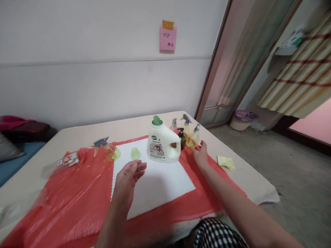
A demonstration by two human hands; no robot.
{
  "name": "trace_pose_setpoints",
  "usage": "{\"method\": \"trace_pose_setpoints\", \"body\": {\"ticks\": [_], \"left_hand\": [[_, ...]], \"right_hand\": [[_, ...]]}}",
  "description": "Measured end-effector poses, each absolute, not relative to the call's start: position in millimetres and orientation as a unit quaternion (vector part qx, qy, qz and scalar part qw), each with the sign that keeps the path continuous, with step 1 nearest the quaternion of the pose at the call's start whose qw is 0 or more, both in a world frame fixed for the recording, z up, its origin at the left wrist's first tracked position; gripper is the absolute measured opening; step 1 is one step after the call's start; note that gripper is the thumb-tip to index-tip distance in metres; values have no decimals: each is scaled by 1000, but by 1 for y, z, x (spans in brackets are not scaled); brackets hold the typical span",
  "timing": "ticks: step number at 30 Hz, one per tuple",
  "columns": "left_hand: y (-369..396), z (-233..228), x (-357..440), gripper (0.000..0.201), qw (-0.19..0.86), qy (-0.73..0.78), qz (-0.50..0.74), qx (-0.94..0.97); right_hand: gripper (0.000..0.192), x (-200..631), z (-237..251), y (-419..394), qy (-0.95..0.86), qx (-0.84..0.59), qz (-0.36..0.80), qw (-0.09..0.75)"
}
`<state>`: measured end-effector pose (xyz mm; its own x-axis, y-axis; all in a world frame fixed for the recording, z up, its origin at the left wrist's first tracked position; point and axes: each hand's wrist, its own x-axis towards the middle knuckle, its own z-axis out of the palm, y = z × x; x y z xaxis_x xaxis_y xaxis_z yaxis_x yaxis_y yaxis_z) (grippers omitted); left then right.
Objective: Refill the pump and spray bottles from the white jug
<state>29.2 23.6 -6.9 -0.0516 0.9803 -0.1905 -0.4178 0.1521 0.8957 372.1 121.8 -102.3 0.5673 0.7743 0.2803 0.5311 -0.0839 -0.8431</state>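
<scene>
A white detergent jug with an open green neck and a side handle stands on a white sheet. My left hand hovers over the sheet's left part, empty, its fingers slightly bent and apart. Just beyond it rests a light green cap. My right hand is open by the clear spray bottle with yellow liquid; whether it touches the bottle I cannot tell. Beside that bottle are a dark pump bottle and more trigger sprayers. Another spray bottle lies tipped over on the left.
Red plastic sheeting spreads under the white sheet on a pale table. Yellow paper notes lie at the right, a clear package at the left. A pink note hangs on the wall. A bin stands on the floor.
</scene>
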Motion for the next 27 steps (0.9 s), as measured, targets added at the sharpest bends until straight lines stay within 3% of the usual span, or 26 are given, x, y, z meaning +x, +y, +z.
{"method": "trace_pose_setpoints", "body": {"ticks": [5,13,21,27], "left_hand": [[14,2,30,45,611,440,580,310],[14,2,20,38,592,431,609,304],[25,2,-24,36,528,470,662,248],[42,-11,-81,21,436,510,719,181]], "right_hand": [[64,308,-88,61,-515,-659,202,510],[35,197,-23,15,-631,-478,292,537],[29,174,-68,20,-605,-517,358,489],[26,177,-72,28,-607,-521,393,453]]}}
